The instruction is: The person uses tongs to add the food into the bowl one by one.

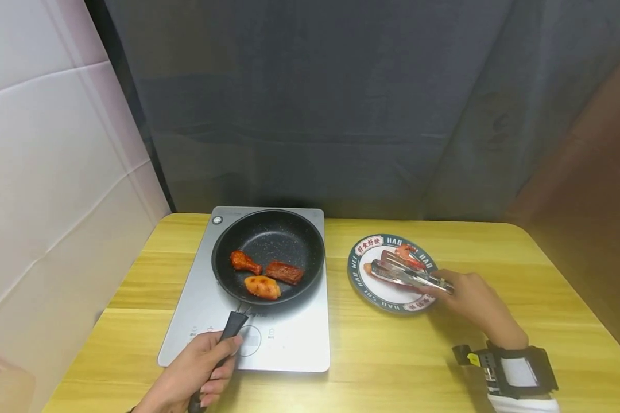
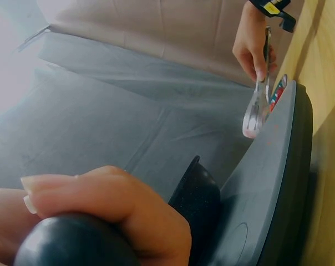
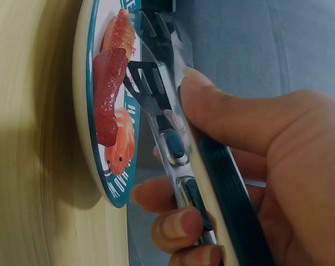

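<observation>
One dark grey cloth backdrop point(image 1: 310, 115) behind a yellow wood-grain table point(image 1: 377, 355); on its left half, a flat silver-grey rectangular induction cooker point(image 1: 294, 347). Left arm comes in from the bottom edge, left hand point(image 1: 206, 362) wrapped round the black pan handle point(image 1: 232, 325), thumb laid along the top, fingers curled underneath. Right arm reaches in from lower right, black strapped wrist device point(image 1: 522, 370) on it, right hand point(image 1: 470, 295) beside the plate's right rim, thumb on one side and fingers on the other, pinching silver metal tongs with dark green grip pads point(image 3: 176, 145). Tongs' two slotted ends stand apart over the plate; cannot tell if they touch food. Round black speckled frying pan point(image 1: 276, 235) on the cooker, handle toward the person: three pieces inside, near the handle side, a dark reddish-brown rib slab point(image 1: 285, 272) at right, an orange-yellow browned wing piece point(image 1: 262, 287) nearest the handle, a glossy red-brown drumstick point(image 1: 244, 261) at left. Round white plate with teal lettered rim point(image 1: 392, 294), right of the cooker, on the table: dark red meat strip point(image 3: 108, 94) in the middle, orange-red piece point(image 3: 119, 34) at one end, orange-pink shrimp point(image 3: 122, 147) at the other.
</observation>
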A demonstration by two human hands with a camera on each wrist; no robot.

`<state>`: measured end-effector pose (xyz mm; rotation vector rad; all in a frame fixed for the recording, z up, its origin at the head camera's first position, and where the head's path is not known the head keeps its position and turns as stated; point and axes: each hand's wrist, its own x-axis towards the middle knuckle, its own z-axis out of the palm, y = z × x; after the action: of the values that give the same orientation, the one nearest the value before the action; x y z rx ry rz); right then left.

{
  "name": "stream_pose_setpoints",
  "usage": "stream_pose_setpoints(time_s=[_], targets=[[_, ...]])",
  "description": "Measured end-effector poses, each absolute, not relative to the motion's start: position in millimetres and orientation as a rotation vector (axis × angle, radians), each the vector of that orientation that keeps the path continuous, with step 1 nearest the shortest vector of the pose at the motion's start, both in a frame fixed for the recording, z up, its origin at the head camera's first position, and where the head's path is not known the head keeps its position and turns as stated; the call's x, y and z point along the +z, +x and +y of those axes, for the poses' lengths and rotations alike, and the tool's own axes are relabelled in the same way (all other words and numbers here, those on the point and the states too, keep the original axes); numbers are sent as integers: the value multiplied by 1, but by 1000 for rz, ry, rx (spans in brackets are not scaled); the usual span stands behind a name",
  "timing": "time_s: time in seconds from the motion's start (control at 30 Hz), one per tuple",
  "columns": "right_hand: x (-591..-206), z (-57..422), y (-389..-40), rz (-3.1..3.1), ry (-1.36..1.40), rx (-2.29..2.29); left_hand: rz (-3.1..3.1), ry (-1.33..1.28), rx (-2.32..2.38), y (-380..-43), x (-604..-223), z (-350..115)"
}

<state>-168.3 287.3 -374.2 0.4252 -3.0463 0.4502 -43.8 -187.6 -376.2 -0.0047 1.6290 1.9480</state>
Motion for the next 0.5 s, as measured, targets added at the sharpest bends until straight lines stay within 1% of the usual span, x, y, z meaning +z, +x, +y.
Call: stream_pose_setpoints(time_s=[0.5], targets=[[-373, 282, -166, -3086, 405, 420, 1629, 29, 1950, -44, -377, -188]])
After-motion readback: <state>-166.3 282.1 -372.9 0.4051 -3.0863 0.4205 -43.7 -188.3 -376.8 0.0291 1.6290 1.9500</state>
